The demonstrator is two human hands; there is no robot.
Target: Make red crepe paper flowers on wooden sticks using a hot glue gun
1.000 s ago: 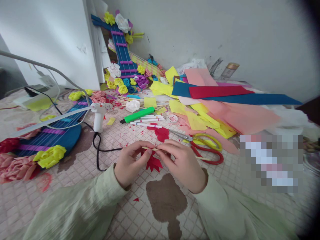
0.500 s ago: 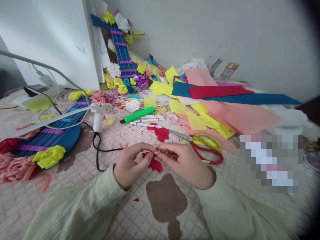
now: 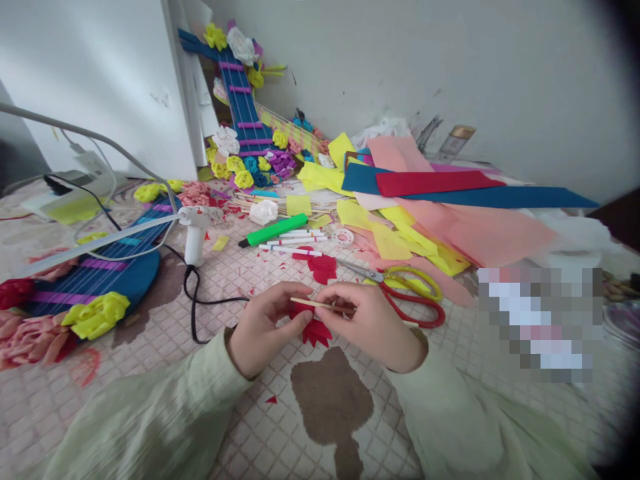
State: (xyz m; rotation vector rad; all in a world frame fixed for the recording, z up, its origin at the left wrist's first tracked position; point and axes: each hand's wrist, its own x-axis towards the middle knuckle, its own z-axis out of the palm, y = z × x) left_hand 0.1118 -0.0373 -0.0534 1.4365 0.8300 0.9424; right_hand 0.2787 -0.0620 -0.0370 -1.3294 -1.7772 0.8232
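The right hand (image 3: pixel 367 323) pinches a thin, pale wooden stick (image 3: pixel 303 302), its tip pointing left between both hands. The left hand (image 3: pixel 267 327) curves nearby, thumb and forefinger parted; whether it grips the jagged red paper piece (image 3: pixel 317 334) below is unclear.

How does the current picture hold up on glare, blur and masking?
Head view: pale sheen on the white panel; head view: the left sleeve looks softly smeared, though the thin stick in the right hand is readable; head view: a pixelated patch hides an area at right, and both corners on that side darken to black.
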